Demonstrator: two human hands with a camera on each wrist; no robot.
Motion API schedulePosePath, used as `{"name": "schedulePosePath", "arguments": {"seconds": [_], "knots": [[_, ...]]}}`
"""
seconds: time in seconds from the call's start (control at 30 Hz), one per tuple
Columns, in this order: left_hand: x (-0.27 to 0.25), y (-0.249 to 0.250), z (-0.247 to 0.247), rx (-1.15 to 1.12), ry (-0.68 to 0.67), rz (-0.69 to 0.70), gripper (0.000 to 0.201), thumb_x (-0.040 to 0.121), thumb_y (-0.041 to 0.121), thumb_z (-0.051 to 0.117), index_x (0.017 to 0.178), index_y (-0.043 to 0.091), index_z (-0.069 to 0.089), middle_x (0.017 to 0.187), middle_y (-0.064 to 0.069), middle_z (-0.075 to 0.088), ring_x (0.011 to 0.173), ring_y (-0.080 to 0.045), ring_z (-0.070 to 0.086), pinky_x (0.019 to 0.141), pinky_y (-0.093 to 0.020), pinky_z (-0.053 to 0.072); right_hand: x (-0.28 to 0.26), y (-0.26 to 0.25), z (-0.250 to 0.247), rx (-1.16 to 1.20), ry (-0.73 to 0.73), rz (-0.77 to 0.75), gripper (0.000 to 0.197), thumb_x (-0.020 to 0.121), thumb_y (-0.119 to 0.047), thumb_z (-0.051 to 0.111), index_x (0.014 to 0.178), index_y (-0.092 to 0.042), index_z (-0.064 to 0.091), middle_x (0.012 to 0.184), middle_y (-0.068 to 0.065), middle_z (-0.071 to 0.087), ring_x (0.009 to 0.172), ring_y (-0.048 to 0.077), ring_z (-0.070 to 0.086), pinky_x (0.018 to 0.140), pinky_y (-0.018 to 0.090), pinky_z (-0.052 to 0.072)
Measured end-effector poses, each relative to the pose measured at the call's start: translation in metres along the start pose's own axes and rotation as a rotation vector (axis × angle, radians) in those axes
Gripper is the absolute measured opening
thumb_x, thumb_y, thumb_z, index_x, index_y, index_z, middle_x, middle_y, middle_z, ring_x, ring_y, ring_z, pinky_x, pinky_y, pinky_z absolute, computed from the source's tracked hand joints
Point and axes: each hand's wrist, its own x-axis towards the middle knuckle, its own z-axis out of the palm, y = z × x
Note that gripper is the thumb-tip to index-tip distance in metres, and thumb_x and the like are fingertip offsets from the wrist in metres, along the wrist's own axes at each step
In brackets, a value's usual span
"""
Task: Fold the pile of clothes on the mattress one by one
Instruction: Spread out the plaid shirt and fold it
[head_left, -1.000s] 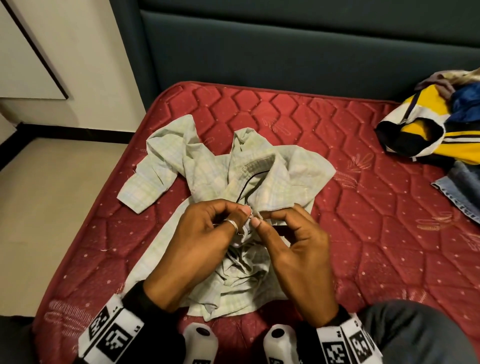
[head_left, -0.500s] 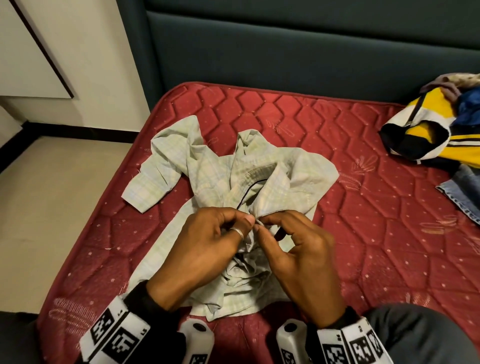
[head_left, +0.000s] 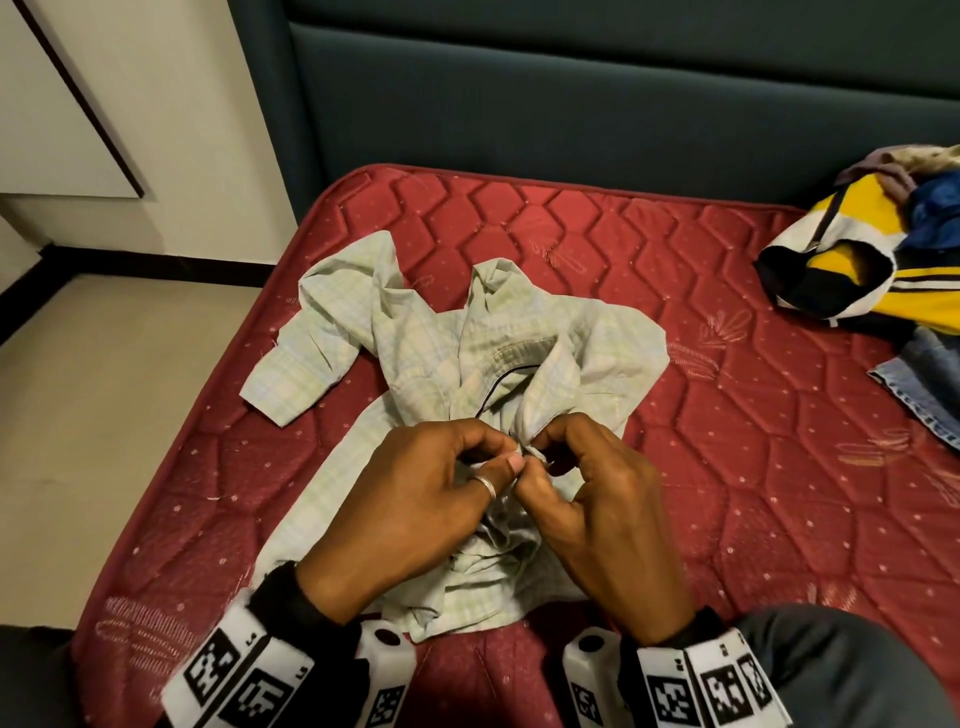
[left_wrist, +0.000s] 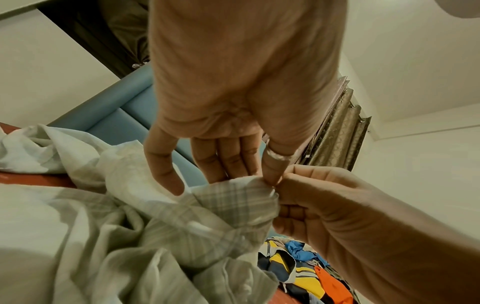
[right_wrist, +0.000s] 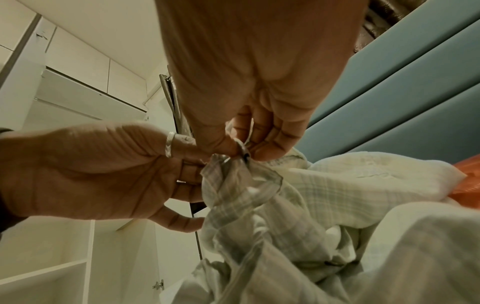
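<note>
A pale green checked shirt (head_left: 519, 364) lies crumpled on the red quilted mattress (head_left: 753, 467), one sleeve spread to the left. My left hand (head_left: 441, 499), with a ring on the thumb, and my right hand (head_left: 597, 499) meet over the shirt's front. Both pinch the shirt's edge between thumb and fingers at one spot. In the left wrist view the left hand (left_wrist: 259, 164) holds a fold of the checked shirt (left_wrist: 233, 205) against the right hand (left_wrist: 324, 205). In the right wrist view the right hand (right_wrist: 246, 144) pinches the bunched shirt (right_wrist: 241, 185) beside the left hand (right_wrist: 116, 168).
A pile of clothes (head_left: 883, 270) with a yellow, white and black garment sits at the mattress's right edge, denim (head_left: 930, 384) below it. A dark padded headboard (head_left: 571, 104) stands behind. The floor (head_left: 104, 415) drops off on the left. My knee (head_left: 841, 670) is at lower right.
Both hands stayed together pinching the shirt's front edge, with small finger shifts. The camera view drifted slightly; the shirt has not moved otherwise.
</note>
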Motion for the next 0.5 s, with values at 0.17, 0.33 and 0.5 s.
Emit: {"name": "schedulePosePath", "arguments": {"seconds": [0.17,0.33,0.5], "knots": [[-0.0016,-0.0022,0.0026,0.024,-0.010,0.016,0.013,0.093,0.043,0.063,0.099,0.037,0.073,0.082,0.016,0.074,0.071,-0.012,0.070,0.070,-0.038,0.056,-0.0005,-0.0011,0.0021,-0.003,-0.014,0.033,0.015,0.088,-0.015,0.067,0.083,-0.018,0.053,0.074,-0.007,0.054,0.067,0.012,0.054,0.055,0.028,0.042],[-0.0012,-0.0013,0.0042,0.020,-0.023,0.037,0.019,0.093,0.045,0.058,0.101,0.038,0.073,0.081,0.011,0.074,0.066,-0.016,0.068,0.067,-0.040,0.054,0.0000,0.0004,0.0031,-0.008,-0.005,0.032,0.013,0.085,-0.014,0.062,0.082,-0.018,0.050,0.072,-0.006,0.050,0.064,0.013,0.050,0.053,0.034,0.040],[-0.0008,-0.0028,0.0045,0.003,-0.043,0.056,0.029,0.089,0.051,0.051,0.103,0.037,0.072,0.083,0.011,0.074,0.074,-0.016,0.070,0.072,-0.041,0.056,0.0001,-0.0001,0.0042,-0.040,0.010,0.032,0.017,0.082,-0.009,0.062,0.081,-0.019,0.048,0.070,-0.008,0.045,0.063,0.013,0.046,0.053,0.030,0.037]]}}
